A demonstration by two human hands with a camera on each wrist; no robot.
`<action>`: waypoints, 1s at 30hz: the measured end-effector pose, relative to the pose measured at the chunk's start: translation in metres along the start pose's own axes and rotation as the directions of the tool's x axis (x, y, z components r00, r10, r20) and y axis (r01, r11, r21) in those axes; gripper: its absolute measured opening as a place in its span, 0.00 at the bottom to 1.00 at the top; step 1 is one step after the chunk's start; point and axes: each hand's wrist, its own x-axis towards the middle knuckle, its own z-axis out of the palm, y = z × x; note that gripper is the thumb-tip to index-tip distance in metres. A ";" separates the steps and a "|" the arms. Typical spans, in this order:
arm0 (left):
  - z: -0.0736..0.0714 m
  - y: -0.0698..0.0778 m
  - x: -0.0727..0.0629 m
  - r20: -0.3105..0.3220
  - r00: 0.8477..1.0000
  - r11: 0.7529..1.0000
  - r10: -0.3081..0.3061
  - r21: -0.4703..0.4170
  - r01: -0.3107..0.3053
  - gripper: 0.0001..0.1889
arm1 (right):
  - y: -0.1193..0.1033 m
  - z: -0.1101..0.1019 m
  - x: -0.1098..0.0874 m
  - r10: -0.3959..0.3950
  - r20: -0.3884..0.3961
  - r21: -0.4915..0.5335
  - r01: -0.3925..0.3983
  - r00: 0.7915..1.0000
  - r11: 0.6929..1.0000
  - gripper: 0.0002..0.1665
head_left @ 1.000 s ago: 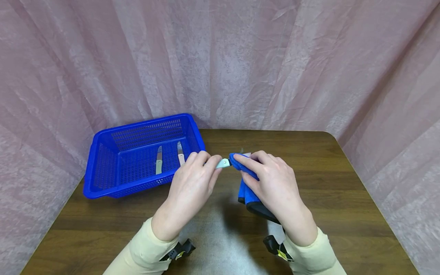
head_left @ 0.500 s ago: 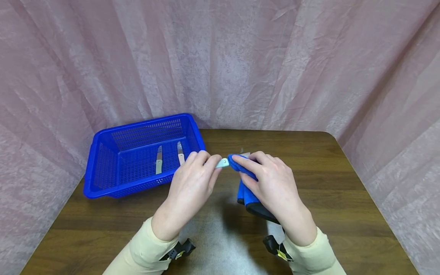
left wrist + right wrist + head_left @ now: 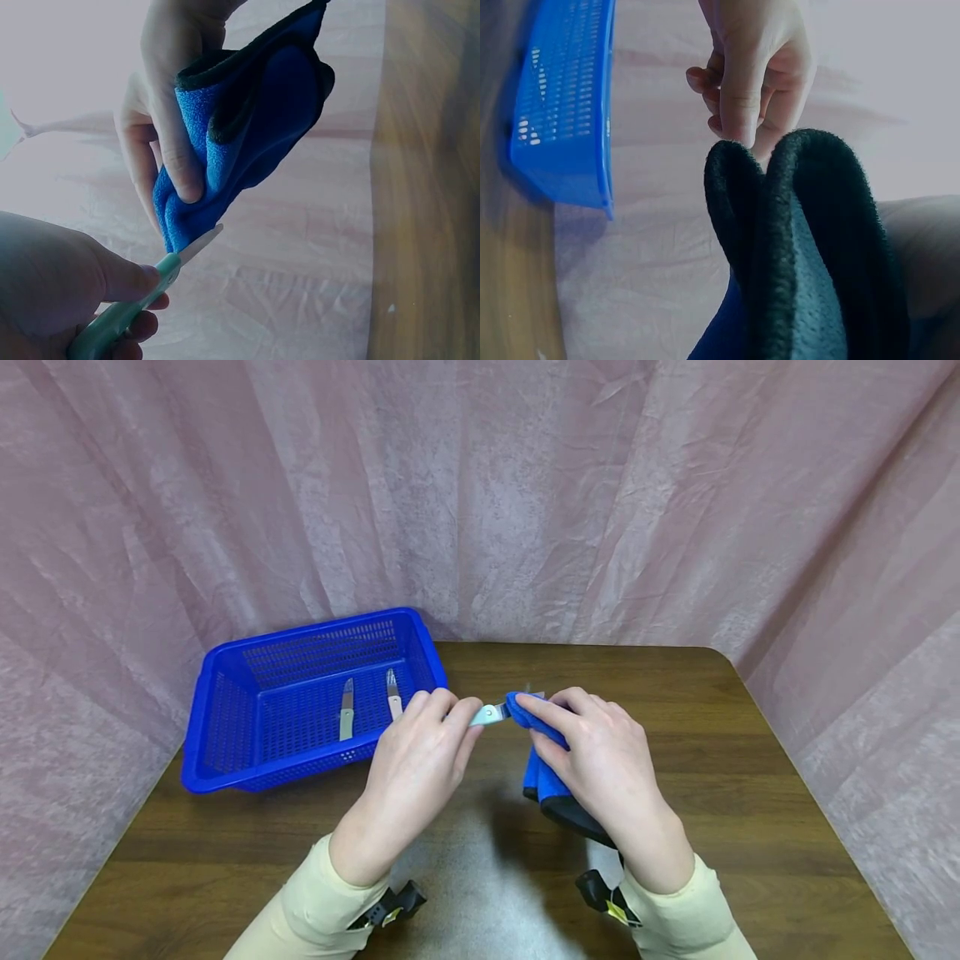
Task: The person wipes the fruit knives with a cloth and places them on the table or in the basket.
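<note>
My left hand (image 3: 420, 764) grips the mint-green handle of a small knife (image 3: 489, 715) above the table. In the left wrist view a short tapering stretch of its blade (image 3: 201, 244) shows beside the cloth. A blue cloth (image 3: 536, 718) with black edging is folded over the blade, and my right hand (image 3: 596, 747) pinches it there with thumb and fingers. Pale metal shows just past the cloth in the head view. The rest of the cloth hangs below the right hand; its dark folded edge (image 3: 780, 225) fills much of the right wrist view.
A blue perforated basket (image 3: 225, 647) stands at the left, close to my left hand. Inside lie a knife (image 3: 347, 710) with a grey-green handle and a fork (image 3: 393, 693) with a pale pink handle. Pink curtains (image 3: 525, 502) hang behind the wooden table (image 3: 735, 793).
My right hand has moved the cloth slightly left toward the handle and then back right, away from it, uncovering a bit of metal beside the handle. The left hand has barely moved.
</note>
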 end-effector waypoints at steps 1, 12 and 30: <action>0.000 0.000 0.000 0.000 1.000 1.000 0.000 0.000 0.000 0.13 | 0.001 0.000 0.000 0.005 0.001 -0.003 -0.005 1.000 1.000 0.27; 0.000 0.000 0.000 -0.003 1.000 1.000 -0.007 -0.002 0.007 0.13 | 0.008 -0.003 0.001 0.048 0.009 -0.018 -0.048 0.999 0.999 0.27; -0.002 0.000 0.001 0.012 1.000 1.000 -0.018 -0.007 0.018 0.12 | 0.016 -0.008 0.002 0.132 0.031 -0.022 -0.131 0.991 0.991 0.26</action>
